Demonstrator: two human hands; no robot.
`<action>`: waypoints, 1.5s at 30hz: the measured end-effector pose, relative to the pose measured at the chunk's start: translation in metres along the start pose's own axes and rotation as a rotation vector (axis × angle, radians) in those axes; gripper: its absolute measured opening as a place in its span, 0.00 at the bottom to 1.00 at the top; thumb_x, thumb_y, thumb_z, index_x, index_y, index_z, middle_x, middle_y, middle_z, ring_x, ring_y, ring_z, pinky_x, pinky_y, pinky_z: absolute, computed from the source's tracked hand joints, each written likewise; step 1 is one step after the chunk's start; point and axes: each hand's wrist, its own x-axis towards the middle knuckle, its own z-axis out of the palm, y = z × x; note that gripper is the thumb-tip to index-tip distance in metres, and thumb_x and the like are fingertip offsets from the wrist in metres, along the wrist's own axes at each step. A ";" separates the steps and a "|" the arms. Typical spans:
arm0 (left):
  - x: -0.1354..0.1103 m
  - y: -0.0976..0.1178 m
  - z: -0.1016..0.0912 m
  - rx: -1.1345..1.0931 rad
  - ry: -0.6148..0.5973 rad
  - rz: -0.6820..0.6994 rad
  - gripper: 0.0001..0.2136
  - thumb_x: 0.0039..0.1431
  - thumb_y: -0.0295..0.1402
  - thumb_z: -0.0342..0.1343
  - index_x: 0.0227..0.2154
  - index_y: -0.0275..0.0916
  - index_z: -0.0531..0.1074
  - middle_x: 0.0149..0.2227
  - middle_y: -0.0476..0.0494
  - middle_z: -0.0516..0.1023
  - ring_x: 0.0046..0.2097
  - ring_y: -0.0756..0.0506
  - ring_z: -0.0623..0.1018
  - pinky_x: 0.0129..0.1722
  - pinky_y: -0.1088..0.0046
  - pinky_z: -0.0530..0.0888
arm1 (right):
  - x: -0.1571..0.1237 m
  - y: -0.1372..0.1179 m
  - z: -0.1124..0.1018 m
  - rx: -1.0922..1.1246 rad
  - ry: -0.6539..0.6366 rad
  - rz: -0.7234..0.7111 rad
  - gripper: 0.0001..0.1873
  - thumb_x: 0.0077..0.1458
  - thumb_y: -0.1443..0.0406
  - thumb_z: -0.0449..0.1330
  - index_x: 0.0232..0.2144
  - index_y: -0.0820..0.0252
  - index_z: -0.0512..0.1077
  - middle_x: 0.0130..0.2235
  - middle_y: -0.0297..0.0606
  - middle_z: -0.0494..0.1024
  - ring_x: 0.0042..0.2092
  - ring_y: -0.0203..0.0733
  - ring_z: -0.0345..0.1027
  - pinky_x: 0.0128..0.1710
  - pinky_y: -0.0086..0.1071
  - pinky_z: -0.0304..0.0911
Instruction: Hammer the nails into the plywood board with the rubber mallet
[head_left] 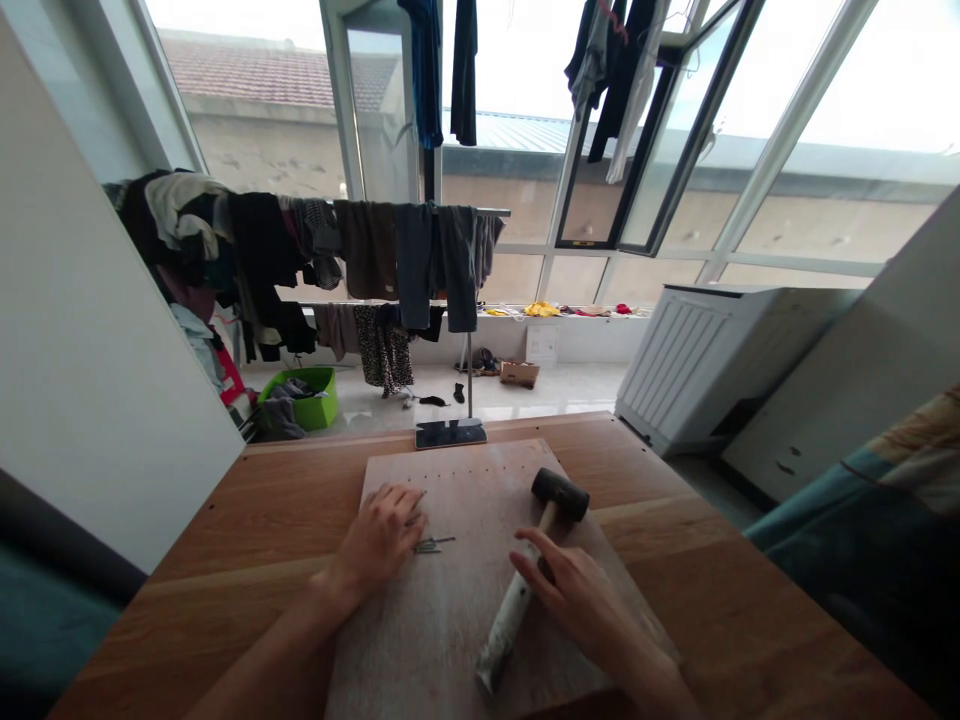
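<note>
A: Where are your 2 hands resting?

B: Your left hand (pixel 386 530) is lying palm down on the left side of the pale board (pixel 420 630), its fingers bending. Several thin nails (pixel 430 546) are lying loose on the wood just beside your fingertips.

A: Are you gripping any of them?

B: Nobody can tell from this view; your own fingers are hiding what they may be holding.

A: And your right hand (pixel 581 600)?

B: You are reaching it across the handle of the mallet (pixel 511 612), with your thumb and index finger stretching over it. Whether your other fingers are closing around the handle, I cannot tell.

A: How is your mallet lying?

B: It is slanting across the right half of the board, its dark head pointing away from you and its worn handle end pointing back toward you.

A: What else is sitting in front of you?

B: A row of small dark dots (pixel 487 470) is running near the board's far edge. The board is lying on your wooden table (pixel 712 570), and 1 flat dark object (pixel 450 433) is resting at the table's far edge.
</note>
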 end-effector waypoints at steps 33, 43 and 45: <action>0.056 -0.013 -0.022 0.072 -0.210 -0.128 0.10 0.52 0.23 0.54 0.37 0.40 0.74 0.37 0.41 0.81 0.41 0.41 0.80 0.39 0.71 0.70 | 0.071 -0.038 0.027 0.307 -0.085 -0.110 0.33 0.54 0.71 0.54 0.63 0.63 0.61 0.48 0.46 0.80 0.47 0.47 0.74 0.50 0.39 0.67; 0.052 -0.021 -0.030 0.129 -0.234 -0.147 0.10 0.52 0.21 0.53 0.32 0.40 0.76 0.39 0.40 0.80 0.42 0.40 0.80 0.40 0.69 0.71 | 0.073 -0.034 0.043 0.303 -0.087 -0.062 0.34 0.57 0.67 0.55 0.66 0.60 0.59 0.43 0.44 0.82 0.39 0.45 0.74 0.44 0.35 0.65; 0.052 -0.023 -0.027 0.118 -0.221 -0.135 0.12 0.53 0.21 0.52 0.36 0.40 0.76 0.41 0.39 0.80 0.44 0.40 0.79 0.41 0.69 0.72 | 0.074 -0.035 0.043 0.283 -0.082 -0.051 0.34 0.57 0.66 0.55 0.66 0.60 0.59 0.40 0.43 0.82 0.38 0.45 0.74 0.42 0.35 0.65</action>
